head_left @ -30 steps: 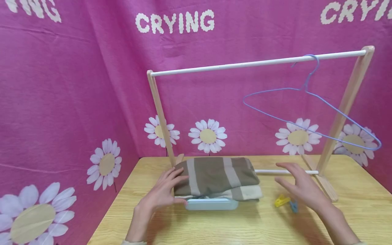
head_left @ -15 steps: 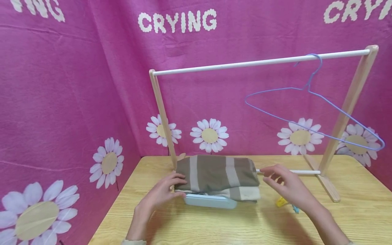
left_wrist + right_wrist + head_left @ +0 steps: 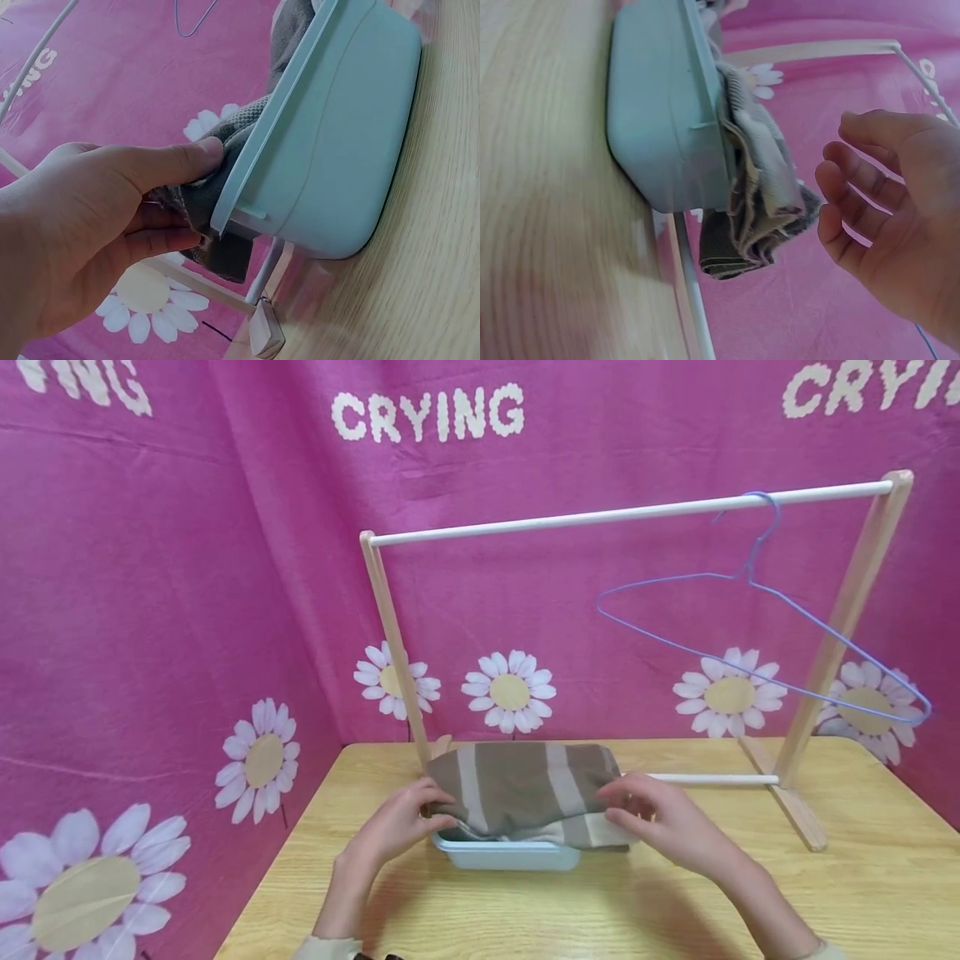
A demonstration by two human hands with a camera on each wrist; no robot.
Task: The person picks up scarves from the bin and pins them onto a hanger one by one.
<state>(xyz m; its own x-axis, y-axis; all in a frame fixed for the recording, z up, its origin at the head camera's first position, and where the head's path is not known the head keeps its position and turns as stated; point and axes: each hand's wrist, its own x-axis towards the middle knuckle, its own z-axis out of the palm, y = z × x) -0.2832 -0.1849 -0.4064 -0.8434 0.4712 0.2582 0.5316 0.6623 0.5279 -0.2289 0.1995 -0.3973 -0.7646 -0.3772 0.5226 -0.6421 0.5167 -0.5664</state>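
A folded brown cloth with beige stripes [image 3: 517,785] lies over a light blue plastic tub [image 3: 513,857] and overhangs its rim. At the tub's left end, my left hand [image 3: 401,818] pinches the cloth's edge; the left wrist view shows the thumb [image 3: 196,159] on top of the fabric and fingers below. My right hand [image 3: 667,818] is at the cloth's right end. In the right wrist view, that hand [image 3: 900,202] has loosely bent fingers with a small gap to the layered cloth edge [image 3: 761,187], and it holds nothing.
A wooden rack with a white top bar [image 3: 600,518] stands behind the tub, its lower bar [image 3: 712,779] near the tabletop. A purple wire hanger [image 3: 750,578] hangs from the top bar. Pink flowered fabric [image 3: 525,610] covers the walls behind the wooden table [image 3: 525,918].
My right hand has moved left to the cloth's right end, and the yellow and blue clothespins are now out of sight. The left fingers have closed on the cloth's left edge.
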